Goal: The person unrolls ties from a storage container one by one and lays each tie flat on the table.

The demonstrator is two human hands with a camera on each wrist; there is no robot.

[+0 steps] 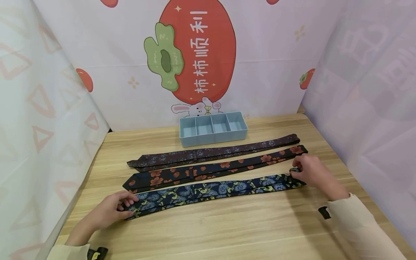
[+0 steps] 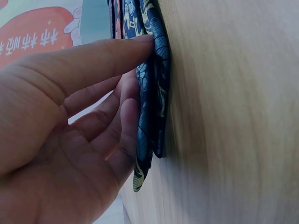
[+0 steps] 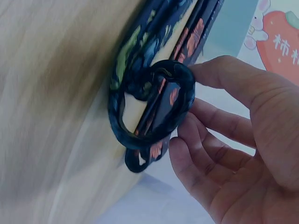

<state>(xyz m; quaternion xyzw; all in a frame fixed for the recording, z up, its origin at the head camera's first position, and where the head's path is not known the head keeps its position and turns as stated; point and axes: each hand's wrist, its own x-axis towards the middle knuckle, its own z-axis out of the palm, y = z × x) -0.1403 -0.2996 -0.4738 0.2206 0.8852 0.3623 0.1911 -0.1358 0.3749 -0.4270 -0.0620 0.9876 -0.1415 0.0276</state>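
Note:
A navy necktie (image 1: 224,188) with blue and yellow figures lies folded lengthwise across the table, nearest the person. My left hand (image 1: 112,208) holds its left end, thumb at the near edge and fingers at the far edge. At the other end, my right hand (image 1: 310,171) pinches the tie between thumb and fingers. There the end stands up in a curled loop (image 3: 117,122), seen in the right wrist view. Just behind lies a black necktie with orange flowers (image 1: 227,165), and beyond that a dark maroon necktie with small blue flowers (image 1: 224,150).
A pale blue box (image 1: 212,138) with several compartments stands at the back of the wooden table (image 1: 208,231). White cloth printed with a large red persimmon (image 1: 208,43) hangs behind it, and more printed cloth encloses both sides.

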